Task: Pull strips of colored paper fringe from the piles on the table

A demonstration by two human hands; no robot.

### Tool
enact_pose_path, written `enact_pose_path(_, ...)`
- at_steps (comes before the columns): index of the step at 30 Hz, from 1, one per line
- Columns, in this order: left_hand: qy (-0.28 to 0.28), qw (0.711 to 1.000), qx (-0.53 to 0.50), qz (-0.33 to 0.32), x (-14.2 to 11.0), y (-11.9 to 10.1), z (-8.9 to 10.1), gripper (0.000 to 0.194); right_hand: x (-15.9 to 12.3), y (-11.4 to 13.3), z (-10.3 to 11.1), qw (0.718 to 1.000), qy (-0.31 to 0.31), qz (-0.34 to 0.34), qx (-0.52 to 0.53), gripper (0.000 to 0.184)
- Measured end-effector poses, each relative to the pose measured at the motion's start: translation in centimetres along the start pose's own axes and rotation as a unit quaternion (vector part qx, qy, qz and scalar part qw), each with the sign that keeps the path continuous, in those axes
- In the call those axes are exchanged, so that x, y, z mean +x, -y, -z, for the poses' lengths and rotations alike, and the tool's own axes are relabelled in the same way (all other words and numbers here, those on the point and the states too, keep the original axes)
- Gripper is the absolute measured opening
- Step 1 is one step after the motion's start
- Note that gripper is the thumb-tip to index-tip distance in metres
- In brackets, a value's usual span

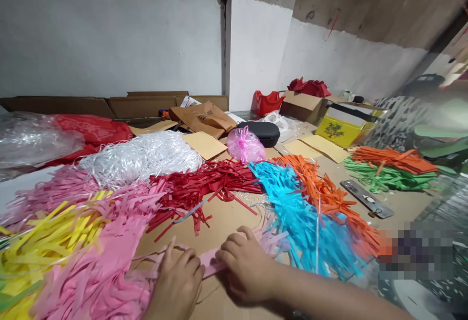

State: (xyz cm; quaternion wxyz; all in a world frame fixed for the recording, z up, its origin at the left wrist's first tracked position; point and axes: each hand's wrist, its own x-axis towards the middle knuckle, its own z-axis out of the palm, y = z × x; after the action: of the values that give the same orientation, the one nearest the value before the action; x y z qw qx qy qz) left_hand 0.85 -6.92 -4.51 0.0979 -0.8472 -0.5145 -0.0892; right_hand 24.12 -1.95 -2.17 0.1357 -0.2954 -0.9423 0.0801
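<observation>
A light pink fringed strip [210, 260] stretches between my two hands, low over the cardboard-covered table. My left hand [180, 277] closes on its left part, the index finger pointing up. Curled fingers of my right hand [245, 264] grip the strip farther right, and loose pale pink fringe [272, 237] spreads out past them. Left of my left hand lies a heap of pink fringe [98, 266]. A bundle of blue fringe [303, 217] sits just beyond my right hand. Dark red fringe [215, 178] lies ahead of both hands.
Yellow strips [54, 242], shredded white strands [146, 157] and orange fringe [321, 191] surround the work area. Farther back are a pink plastic bag [245, 145], a black case [265, 134] and a yellow box [343, 127]. Orange strips [395, 159] rest on green ones [391, 176] at right.
</observation>
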Motion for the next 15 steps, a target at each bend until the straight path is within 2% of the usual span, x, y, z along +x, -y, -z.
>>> enact_pose_path(2,-0.037,0.999,-0.01,-0.02,-0.5,0.6,-0.6,0.013,-0.1,0.2,-0.9,1.0,0.013,-0.018,-0.022,0.017)
enact_pose_path(4,-0.042,0.997,-0.064,-0.018,-0.9,1.5,-0.8,0.016,-0.2,-0.2,-1.4,0.999,0.018,-0.047,-0.005,0.02)
enact_pose_path(5,-0.02,0.995,-0.102,-0.001,-0.9,2.0,-0.6,0.017,-0.2,-0.6,-1.4,0.997,0.022,-0.066,0.019,0.019)
enact_pose_path(7,0.063,0.983,-0.166,0.054,-0.5,3.0,0.1,0.016,0.1,-1.3,-1.0,0.99,0.036,-0.115,0.068,0.017)
enact_pose_path(10,0.166,0.962,-0.181,0.117,0.8,3.5,1.4,0.029,1.1,-2.1,-0.2,0.978,0.057,-0.179,0.095,0.015)
enact_pose_path(12,0.193,0.96,-0.153,0.135,1.8,3.3,2.1,0.036,1.9,-2.3,0.0,0.975,0.06,-0.195,0.086,0.014)
enact_pose_path(15,0.204,0.959,-0.123,0.151,2.8,2.8,2.5,0.038,2.8,-2.4,-0.2,0.973,0.069,-0.206,0.072,0.014)
